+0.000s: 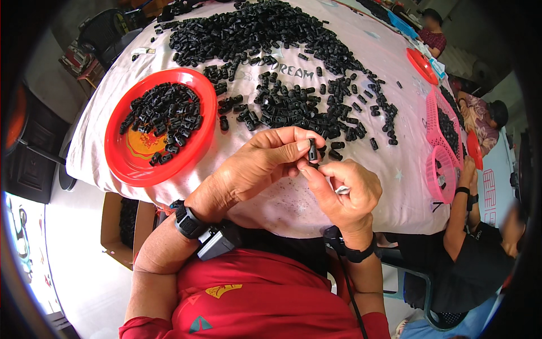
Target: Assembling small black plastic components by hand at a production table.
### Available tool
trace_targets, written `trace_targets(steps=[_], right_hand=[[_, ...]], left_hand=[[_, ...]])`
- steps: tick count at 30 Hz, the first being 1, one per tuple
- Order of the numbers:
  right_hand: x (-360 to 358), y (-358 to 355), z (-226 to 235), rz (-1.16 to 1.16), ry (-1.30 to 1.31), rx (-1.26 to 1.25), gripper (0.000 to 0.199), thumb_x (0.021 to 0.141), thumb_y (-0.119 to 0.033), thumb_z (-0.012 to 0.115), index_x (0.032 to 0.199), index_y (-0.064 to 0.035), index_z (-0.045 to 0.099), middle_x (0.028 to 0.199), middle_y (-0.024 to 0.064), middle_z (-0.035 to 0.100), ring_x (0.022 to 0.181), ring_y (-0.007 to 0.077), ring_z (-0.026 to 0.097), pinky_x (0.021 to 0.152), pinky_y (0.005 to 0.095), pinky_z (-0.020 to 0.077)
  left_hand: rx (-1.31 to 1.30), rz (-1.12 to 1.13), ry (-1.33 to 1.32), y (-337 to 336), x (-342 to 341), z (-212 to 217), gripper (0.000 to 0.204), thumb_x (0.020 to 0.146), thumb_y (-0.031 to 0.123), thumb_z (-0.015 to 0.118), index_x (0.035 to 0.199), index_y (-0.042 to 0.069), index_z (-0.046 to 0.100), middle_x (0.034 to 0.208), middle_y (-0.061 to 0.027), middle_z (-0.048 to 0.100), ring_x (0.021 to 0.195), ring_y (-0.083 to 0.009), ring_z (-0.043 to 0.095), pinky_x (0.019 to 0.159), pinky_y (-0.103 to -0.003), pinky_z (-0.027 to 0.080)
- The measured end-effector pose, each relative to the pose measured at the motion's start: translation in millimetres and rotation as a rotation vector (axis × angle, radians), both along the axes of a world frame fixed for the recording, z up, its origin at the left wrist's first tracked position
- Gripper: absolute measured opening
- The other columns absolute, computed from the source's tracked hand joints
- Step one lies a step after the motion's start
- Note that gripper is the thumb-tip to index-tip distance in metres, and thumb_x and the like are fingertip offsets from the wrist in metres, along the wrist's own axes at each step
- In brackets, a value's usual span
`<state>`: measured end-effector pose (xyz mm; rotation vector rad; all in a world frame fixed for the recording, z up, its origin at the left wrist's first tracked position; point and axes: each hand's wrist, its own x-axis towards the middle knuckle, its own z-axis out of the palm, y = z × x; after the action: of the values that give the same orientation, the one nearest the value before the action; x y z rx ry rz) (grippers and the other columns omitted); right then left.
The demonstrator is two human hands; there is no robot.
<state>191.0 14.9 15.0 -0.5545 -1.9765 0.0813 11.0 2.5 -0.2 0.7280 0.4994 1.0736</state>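
Black piece (313,150), long axis near-vertical in view

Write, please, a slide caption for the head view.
Left hand and right hand meet at a black part over a cloth, near a red plate of similar parts.

I'm holding a small black cylindrical plastic part (313,150) in my left hand (254,164), its length pointing away from me, its near end meeting my right hand (353,195), where a small whitish piece (342,190) is poking out between the fingers.
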Motion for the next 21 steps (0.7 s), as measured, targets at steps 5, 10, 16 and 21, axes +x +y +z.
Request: trace_targets(steps=[5,10,16,21], right_hand=[[2.0,2.7,-4.4,0.020,0.041,-0.453,0.032,0.073,-0.026,0.083,0.074,-0.0047,0.060,0.061,0.0062,0.060,0.050,0.0174,0.060,0.047,0.0289,0.0469],[4.9,4.4,-3.7,-0.050,-0.075,-0.516,0.045,0.072,-0.043,0.081,0.076,-0.0039,0.060,0.060,0.0074,0.060,0.050,0.0187,0.059,0.047,0.0295,0.0464],[3.9,5.8,-4.2,-0.096,-0.091,-0.496,0.054,0.070,-0.054,0.077,0.074,-0.0029,0.060,0.058,0.0082,0.059,0.050,0.0199,0.059,0.046,0.0299,0.0465],[2.9,5.7,-3.2,-0.112,-0.115,-0.472,0.055,0.071,-0.055,0.076,0.073,-0.0023,0.060,0.060,0.0094,0.061,0.052,0.0215,0.062,0.047,0.0308,0.0481]], left_hand=[[0.025,-0.022,-0.011,-1.0,1.3,4.4,0.029,0.094,0.018,0.058,0.119,0.002,0.060,0.103,-0.0013,0.065,0.095,-0.0089,0.060,0.087,-0.026,0.048],[0.045,-0.075,-0.026,-0.7,-2.7,0.8,0.031,0.094,0.019,0.058,0.121,0.001,0.059,0.107,-0.0038,0.065,0.099,-0.0117,0.060,0.090,-0.027,0.048],[0.036,-0.074,0.025,-0.8,0.5,0.0,0.032,0.095,0.020,0.058,0.121,0.001,0.059,0.112,-0.0076,0.065,0.102,-0.0146,0.061,0.091,-0.029,0.048],[0.044,-0.080,0.037,-0.9,0.3,-0.2,0.033,0.095,0.021,0.057,0.121,0.001,0.059,0.113,-0.0082,0.064,0.102,-0.0144,0.060,0.091,-0.029,0.048]])
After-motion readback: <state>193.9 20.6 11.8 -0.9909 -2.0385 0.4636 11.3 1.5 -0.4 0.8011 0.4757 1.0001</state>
